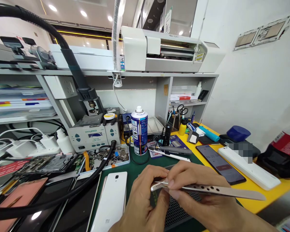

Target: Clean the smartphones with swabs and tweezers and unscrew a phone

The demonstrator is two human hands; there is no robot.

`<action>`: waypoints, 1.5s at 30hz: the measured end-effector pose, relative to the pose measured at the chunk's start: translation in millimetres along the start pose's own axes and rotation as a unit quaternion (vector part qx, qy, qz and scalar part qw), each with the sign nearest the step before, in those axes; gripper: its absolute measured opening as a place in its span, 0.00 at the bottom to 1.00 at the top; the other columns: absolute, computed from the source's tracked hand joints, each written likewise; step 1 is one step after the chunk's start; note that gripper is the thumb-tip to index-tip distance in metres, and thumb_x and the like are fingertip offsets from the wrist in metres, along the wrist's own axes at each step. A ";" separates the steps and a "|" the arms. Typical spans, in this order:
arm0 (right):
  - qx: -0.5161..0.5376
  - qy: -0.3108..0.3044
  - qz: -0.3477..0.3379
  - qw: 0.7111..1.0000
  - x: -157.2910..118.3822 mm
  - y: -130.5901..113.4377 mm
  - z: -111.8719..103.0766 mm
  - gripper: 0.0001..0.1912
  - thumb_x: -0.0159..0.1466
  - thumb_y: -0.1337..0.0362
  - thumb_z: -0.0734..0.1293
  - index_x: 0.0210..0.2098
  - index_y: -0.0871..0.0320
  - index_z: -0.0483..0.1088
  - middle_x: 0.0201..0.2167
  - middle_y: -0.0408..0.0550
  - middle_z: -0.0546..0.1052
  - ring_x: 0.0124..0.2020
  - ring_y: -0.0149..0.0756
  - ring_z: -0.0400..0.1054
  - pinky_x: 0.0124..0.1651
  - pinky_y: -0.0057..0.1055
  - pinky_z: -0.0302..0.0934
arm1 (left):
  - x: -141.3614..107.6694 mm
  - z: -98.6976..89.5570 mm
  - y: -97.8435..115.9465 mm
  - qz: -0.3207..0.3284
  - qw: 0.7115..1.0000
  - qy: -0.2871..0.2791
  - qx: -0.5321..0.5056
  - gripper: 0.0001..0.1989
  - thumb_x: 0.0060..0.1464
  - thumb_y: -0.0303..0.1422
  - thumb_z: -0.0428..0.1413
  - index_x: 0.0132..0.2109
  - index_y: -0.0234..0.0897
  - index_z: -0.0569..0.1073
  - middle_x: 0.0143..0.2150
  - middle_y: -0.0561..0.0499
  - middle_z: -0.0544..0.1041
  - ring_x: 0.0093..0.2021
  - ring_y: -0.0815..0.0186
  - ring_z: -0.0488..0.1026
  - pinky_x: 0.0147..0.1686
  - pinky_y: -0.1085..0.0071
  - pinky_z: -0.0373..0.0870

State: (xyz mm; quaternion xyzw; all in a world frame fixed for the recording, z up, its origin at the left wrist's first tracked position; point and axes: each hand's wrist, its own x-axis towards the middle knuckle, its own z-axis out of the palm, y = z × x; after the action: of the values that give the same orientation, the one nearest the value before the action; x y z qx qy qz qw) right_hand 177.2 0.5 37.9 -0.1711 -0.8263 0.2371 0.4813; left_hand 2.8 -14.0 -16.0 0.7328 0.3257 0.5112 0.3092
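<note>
1. Although a black hose (110,153) crosses its corner, the hot-air rework station (87,138) stands left of the blue aerosol can (139,133).
2. Nearer than the can, the left hand (147,196) clamps fingers and thumb on a slim hole-punched metal strip (228,190).
3. Nearer and right of the can, the right hand (200,183) pinches that strip.
4. Nearer, left of the can, lies a white Mi smartphone (113,196), back up.
5. The strip stretches rightward, nearer than the can.

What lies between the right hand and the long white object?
In the head view, a dark phone lies there, between the right hand and the long white object.
</note>
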 end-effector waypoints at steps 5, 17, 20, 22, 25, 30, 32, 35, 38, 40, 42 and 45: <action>-0.011 0.003 -0.001 1.000 0.1 -0.1 0.5 0.14 0.57 0.80 0.67 0.37 0.57 0.72 0.33 0.44 0.79 0.36 0.30 0.75 0.41 0.24 0.71 | -0.7 -0.1 -1.8 -0.012 1.000 0.000 0.015 0.08 0.63 0.32 0.50 0.48 0.38 0.70 0.47 0.42 0.75 0.47 0.58 0.72 0.47 0.64 0.70; -0.031 0.004 0.006 0.999 -4.0 2.8 1.8 0.15 0.58 0.78 0.67 0.40 0.54 0.71 0.34 0.42 0.79 0.36 0.29 0.74 0.42 0.24 0.70 | -2.4 0.7 -2.0 -0.016 1.000 -0.012 0.023 0.08 0.63 0.32 0.50 0.48 0.41 0.69 0.47 0.45 0.74 0.47 0.59 0.72 0.46 0.64 0.69; -0.045 -0.001 0.005 0.999 -4.3 2.2 1.5 0.14 0.58 0.78 0.67 0.39 0.54 0.70 0.34 0.42 0.79 0.36 0.29 0.74 0.41 0.24 0.69 | -1.4 0.9 -1.4 -0.010 1.000 -0.011 0.022 0.07 0.63 0.32 0.49 0.47 0.41 0.69 0.47 0.45 0.74 0.48 0.59 0.72 0.47 0.64 0.69; -0.042 -0.007 0.013 0.999 -6.0 2.9 1.5 0.14 0.59 0.77 0.67 0.40 0.54 0.70 0.34 0.42 0.78 0.36 0.30 0.74 0.41 0.25 0.69 | -1.1 0.9 -0.9 -0.008 1.000 -0.011 0.022 0.07 0.63 0.31 0.49 0.47 0.41 0.69 0.47 0.45 0.75 0.47 0.59 0.72 0.47 0.64 0.69; -0.022 -0.019 0.038 0.999 -10.9 5.7 2.0 0.14 0.62 0.75 0.66 0.44 0.52 0.69 0.37 0.44 0.78 0.39 0.33 0.73 0.42 0.29 0.69 | -1.3 0.9 -0.1 -0.007 1.000 -0.011 0.024 0.07 0.63 0.31 0.50 0.46 0.40 0.69 0.46 0.45 0.75 0.46 0.60 0.73 0.46 0.65 0.70; -0.002 -0.020 0.058 0.998 -17.4 9.1 2.8 0.12 0.65 0.73 0.65 0.46 0.53 0.69 0.39 0.48 0.77 0.41 0.37 0.73 0.45 0.34 0.68 | -0.7 1.9 2.4 0.002 1.000 -0.003 0.020 0.07 0.62 0.31 0.50 0.46 0.39 0.70 0.44 0.45 0.75 0.43 0.60 0.73 0.44 0.65 0.70; 0.000 -0.024 0.076 0.997 -17.7 8.4 1.7 0.12 0.65 0.72 0.65 0.47 0.53 0.68 0.39 0.48 0.77 0.41 0.37 0.73 0.45 0.33 0.68 | 0.1 2.7 3.8 0.001 1.000 0.000 0.019 0.07 0.62 0.31 0.50 0.46 0.39 0.70 0.43 0.45 0.75 0.43 0.60 0.73 0.43 0.65 0.70; 0.000 -0.040 0.113 0.993 -16.1 5.5 -1.2 0.11 0.67 0.70 0.65 0.47 0.52 0.68 0.39 0.47 0.76 0.42 0.37 0.73 0.45 0.32 0.69 | 0.8 4.1 5.4 0.002 1.000 -0.003 0.018 0.08 0.63 0.32 0.50 0.46 0.39 0.71 0.43 0.44 0.75 0.42 0.60 0.74 0.43 0.64 0.70; 0.006 -0.053 0.146 0.988 -13.9 1.8 -4.0 0.07 0.68 0.67 0.64 0.45 0.54 0.69 0.38 0.48 0.75 0.41 0.37 0.73 0.46 0.32 0.70 | 0.2 5.0 6.3 0.005 1.000 -0.001 0.022 0.09 0.63 0.32 0.50 0.47 0.39 0.71 0.43 0.43 0.76 0.42 0.59 0.74 0.43 0.63 0.71; 0.012 -0.058 0.164 0.985 -13.2 0.2 -5.3 0.05 0.69 0.65 0.63 0.45 0.54 0.69 0.37 0.47 0.74 0.40 0.36 0.73 0.45 0.31 0.69 | -0.4 4.9 6.8 0.001 1.000 0.002 0.030 0.10 0.62 0.32 0.50 0.48 0.40 0.72 0.44 0.43 0.76 0.43 0.59 0.74 0.42 0.63 0.72; 0.022 -0.061 0.182 0.981 -13.5 0.1 -6.0 0.05 0.69 0.64 0.63 0.45 0.54 0.69 0.37 0.47 0.73 0.40 0.36 0.72 0.44 0.31 0.69 | -0.8 4.4 7.5 -0.006 0.999 -0.002 0.035 0.10 0.62 0.32 0.51 0.49 0.40 0.72 0.44 0.44 0.76 0.43 0.58 0.73 0.42 0.63 0.72; 0.047 -0.054 0.196 0.978 -15.2 2.5 -5.6 0.06 0.69 0.63 0.63 0.45 0.54 0.68 0.37 0.47 0.72 0.39 0.35 0.71 0.43 0.31 0.69 | -0.8 3.9 8.3 -0.014 0.999 -0.010 0.035 0.10 0.62 0.32 0.51 0.49 0.40 0.72 0.44 0.44 0.76 0.43 0.58 0.73 0.42 0.63 0.72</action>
State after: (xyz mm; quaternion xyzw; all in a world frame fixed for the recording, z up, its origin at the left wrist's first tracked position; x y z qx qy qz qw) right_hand 189.5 -4.0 28.0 -0.2942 -0.7892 0.3746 0.3877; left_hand 7.7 -20.2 -11.0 0.7435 0.3505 0.4877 0.2942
